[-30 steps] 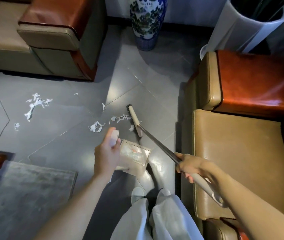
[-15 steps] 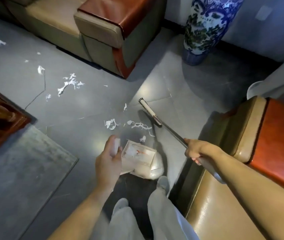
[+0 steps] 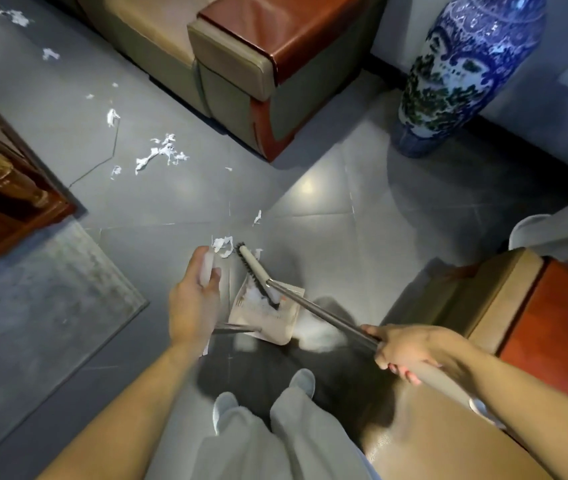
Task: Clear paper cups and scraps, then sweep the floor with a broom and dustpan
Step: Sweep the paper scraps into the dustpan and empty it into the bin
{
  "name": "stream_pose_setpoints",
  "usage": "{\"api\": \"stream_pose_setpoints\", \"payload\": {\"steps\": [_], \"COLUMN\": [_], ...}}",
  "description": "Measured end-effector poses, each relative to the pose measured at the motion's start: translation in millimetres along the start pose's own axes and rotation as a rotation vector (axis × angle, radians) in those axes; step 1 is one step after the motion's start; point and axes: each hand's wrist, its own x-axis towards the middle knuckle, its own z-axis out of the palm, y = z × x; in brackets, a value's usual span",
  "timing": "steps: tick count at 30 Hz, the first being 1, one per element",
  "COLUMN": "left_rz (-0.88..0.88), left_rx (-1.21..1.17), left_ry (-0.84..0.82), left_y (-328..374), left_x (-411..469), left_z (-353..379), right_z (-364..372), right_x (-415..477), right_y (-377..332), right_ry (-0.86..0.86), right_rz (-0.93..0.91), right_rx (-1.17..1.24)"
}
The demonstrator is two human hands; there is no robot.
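Overlapping dustpan [image 3: 272, 322] (contents blurred): broom [image 3: 252, 264]

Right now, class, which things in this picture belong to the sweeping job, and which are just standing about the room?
Belong to the job:
- broom, gripped by the right hand
- dustpan, held by the left hand
- paper scraps, not yet swept up

Just standing about:
- blue-and-white vase
- sofa
- grey rug
- wooden table
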Motion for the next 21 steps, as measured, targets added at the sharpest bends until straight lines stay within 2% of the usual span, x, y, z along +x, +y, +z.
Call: {"api": "stream_pose_setpoints", "payload": {"steps": [2, 5, 11, 18, 21], "left_rz": [-0.044, -0.069, -0.096, -0.177, -0.188], "left_rx": [-0.031, -0.054, -0.053, -0.105, -0.168], "left_ry": [0.051, 0.099, 0.129, 0.183, 0.195], "left_y": [-5.9, -12.7, -26.1, -53.9, -51.7], "left_x": [4.8, 10.7, 38.3, 76.7, 98.4], "left_z": [-8.0, -22.3, -44.6, -67.8, -71.6], "right_z": [-7.2, -13.2, -27.9, -11.5, 3.4], "right_x": [-2.8, -2.3, 10.8, 53.8, 67.7], "right_y": [-17.9, -49.3, -135.3, -216.9, -227.6], "right_ry": [0.025, 0.129, 0.193, 0.274, 0.215], "right_rz": [0.0, -0.12, -0.277, -0.274, -0.232], "right_rx": [-0.016, -0.234, -0.503, -0.78, -0.831]}}
